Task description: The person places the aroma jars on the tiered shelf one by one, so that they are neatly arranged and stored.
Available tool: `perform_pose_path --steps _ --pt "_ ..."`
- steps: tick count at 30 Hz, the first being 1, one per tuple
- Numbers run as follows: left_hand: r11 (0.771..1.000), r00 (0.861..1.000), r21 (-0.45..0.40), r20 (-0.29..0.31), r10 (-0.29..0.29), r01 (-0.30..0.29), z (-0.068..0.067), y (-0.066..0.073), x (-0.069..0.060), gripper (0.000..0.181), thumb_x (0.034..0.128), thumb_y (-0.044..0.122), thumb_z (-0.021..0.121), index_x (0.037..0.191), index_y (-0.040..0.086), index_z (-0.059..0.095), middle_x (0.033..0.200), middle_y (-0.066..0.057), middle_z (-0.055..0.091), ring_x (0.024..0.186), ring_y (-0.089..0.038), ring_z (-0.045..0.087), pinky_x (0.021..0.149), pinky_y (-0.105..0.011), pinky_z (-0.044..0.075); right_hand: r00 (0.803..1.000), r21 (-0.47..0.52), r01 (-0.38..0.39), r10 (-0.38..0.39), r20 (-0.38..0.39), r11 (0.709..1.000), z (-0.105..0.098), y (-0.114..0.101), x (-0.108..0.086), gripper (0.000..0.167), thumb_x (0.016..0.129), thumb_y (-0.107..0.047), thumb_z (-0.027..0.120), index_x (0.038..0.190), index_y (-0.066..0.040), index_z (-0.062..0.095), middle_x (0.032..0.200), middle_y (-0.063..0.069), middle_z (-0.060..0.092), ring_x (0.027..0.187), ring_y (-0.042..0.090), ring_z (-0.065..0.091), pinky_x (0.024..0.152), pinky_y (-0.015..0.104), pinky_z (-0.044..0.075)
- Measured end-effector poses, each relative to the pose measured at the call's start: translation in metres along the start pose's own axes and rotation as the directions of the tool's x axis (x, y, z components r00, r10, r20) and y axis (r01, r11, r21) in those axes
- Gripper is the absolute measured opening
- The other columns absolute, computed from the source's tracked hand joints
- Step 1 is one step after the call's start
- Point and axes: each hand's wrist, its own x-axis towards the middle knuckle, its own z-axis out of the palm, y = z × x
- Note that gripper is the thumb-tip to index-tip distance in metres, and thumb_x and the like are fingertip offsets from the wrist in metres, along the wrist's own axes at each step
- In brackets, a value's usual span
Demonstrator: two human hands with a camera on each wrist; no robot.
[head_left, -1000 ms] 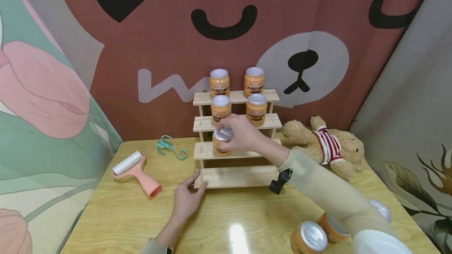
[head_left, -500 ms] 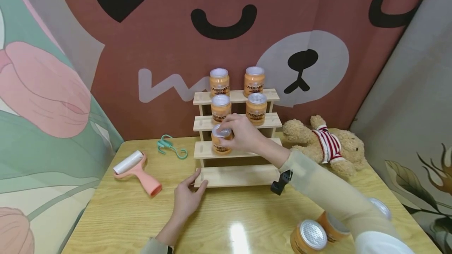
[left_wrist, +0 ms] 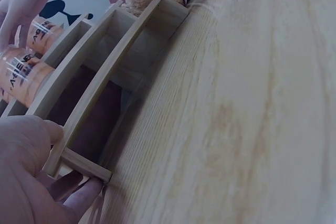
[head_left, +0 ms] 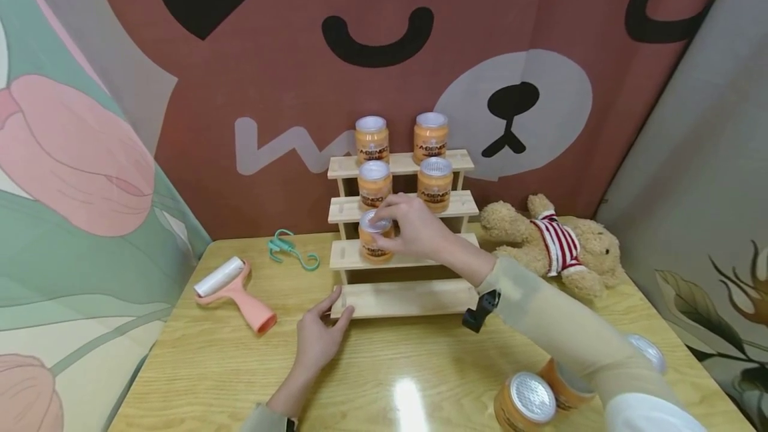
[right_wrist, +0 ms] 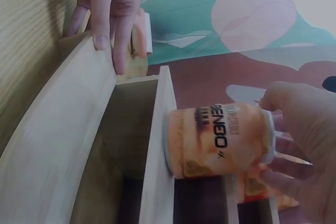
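Note:
A stepped wooden display rack (head_left: 408, 299) stands on the table. My left hand (head_left: 317, 339) grips the left end of its lowest step; in the left wrist view the thumb lies on the step and fingers reach its end and underside. An orange jar (right_wrist: 220, 140) with a silvery top stands upright on the second step from the bottom, at the left. My right hand (head_left: 414, 229) holds this jar by the rim, thumb and fingers on opposite sides. Two jars stand on the top step, a left jar (head_left: 372, 142) and a right jar (head_left: 431, 140). Two more are one step lower.
Several more orange jars (head_left: 525, 402) stand at the table's front right, partly behind the right sleeve. A teddy bear (head_left: 558, 245) lies right of the rack. To the left are a pink lint roller (head_left: 240, 292) and a green hook-shaped item (head_left: 291, 250). A printed curtain hangs behind.
The jar under my right hand has shifted slightly back and left and stands straighter on its step. The right fingers have spread a little at its rim. My left hand stays put.

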Motion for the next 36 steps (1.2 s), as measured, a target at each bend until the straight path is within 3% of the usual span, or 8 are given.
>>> perform_pose_path --steps 8,14,21,27,29,33,36 --pt "1.000 1.000 0.003 -0.006 0.011 -0.011 0.001 0.001 0.001 0.050 0.0958 0.018 0.082 0.143 0.008 0.067 0.144 -0.015 0.067 0.127 -0.034 0.070 0.097 -0.041 0.064 0.998 0.010 0.027 -0.026 -0.056 1.000 -0.029 0.011 -0.015 0.023 0.088 -0.019 0.084 0.109 -0.009 0.083 0.110 0.007 0.079 0.106 0.024 0.074 0.095 0.043 0.063" --pt "1.000 1.000 -0.005 0.000 0.019 -0.019 0.001 0.000 0.002 0.051 0.0960 0.018 0.082 0.143 0.006 0.067 0.143 -0.017 0.068 0.124 -0.033 0.072 0.094 -0.039 0.065 0.994 -0.024 -0.002 -0.001 -0.106 1.000 -0.058 0.024 -0.037 0.022 0.088 -0.020 0.086 0.108 -0.011 0.083 0.108 0.006 0.080 0.102 0.025 0.076 0.088 0.046 0.064" --pt "1.000 1.000 -0.010 -0.009 0.020 -0.020 0.001 -0.001 0.002 0.050 0.0956 0.018 0.082 0.142 0.007 0.068 0.144 -0.015 0.068 0.125 -0.034 0.071 0.093 -0.038 0.065 0.987 -0.077 -0.077 0.065 -0.146 0.994 -0.087 0.039 -0.070 0.021 0.086 -0.016 0.088 0.106 -0.015 0.084 0.102 0.005 0.080 0.085 0.023 0.071 0.068 0.039 0.057" --pt "1.000 1.000 -0.003 -0.019 0.019 -0.019 0.000 0.002 0.001 0.049 0.0951 0.018 0.082 0.141 0.008 0.069 0.142 -0.015 0.069 0.123 -0.033 0.072 0.091 -0.036 0.065 0.981 -0.146 -0.114 0.088 -0.173 0.983 -0.103 0.052 -0.099 0.021 0.085 -0.015 0.088 0.106 -0.013 0.084 0.101 0.004 0.080 0.082 0.021 0.073 0.063 0.032 0.051" --pt "1.000 1.000 -0.003 -0.018 0.020 -0.020 0.000 0.003 0.001 0.049 0.0951 0.018 0.082 0.141 0.008 0.069 0.142 -0.015 0.069 0.123 -0.033 0.072 0.091 -0.037 0.065 0.978 -0.154 -0.130 0.101 -0.183 0.979 -0.107 0.055 -0.108 0.022 0.085 -0.014 0.088 0.106 -0.013 0.084 0.101 0.003 0.080 0.083 0.021 0.074 0.064 0.034 0.054" --pt "1.000 1.000 -0.007 -0.018 0.017 -0.017 0.000 0.003 0.000 0.049 0.0950 0.018 0.083 0.141 0.007 0.069 0.143 -0.014 0.069 0.124 -0.033 0.071 0.091 -0.039 0.065 0.974 -0.173 -0.150 0.116 -0.196 0.973 -0.115 0.059 -0.125 0.026 0.084 -0.011 0.088 0.108 -0.016 0.084 0.098 0.000 0.079 0.076 0.011 0.067 0.063 0.031 0.054" --pt "1.000 1.000 -0.009 -0.019 0.019 -0.020 0.001 0.003 0.000 0.049 0.0946 0.017 0.083 0.141 0.006 0.069 0.142 -0.014 0.069 0.124 -0.034 0.071 0.091 -0.039 0.065 0.972 -0.200 -0.161 0.120 -0.201 0.967 -0.120 0.061 -0.138 0.027 0.082 -0.011 0.089 0.107 -0.016 0.084 0.091 -0.003 0.076 0.068 0.003 0.052 0.058 0.024 0.045"
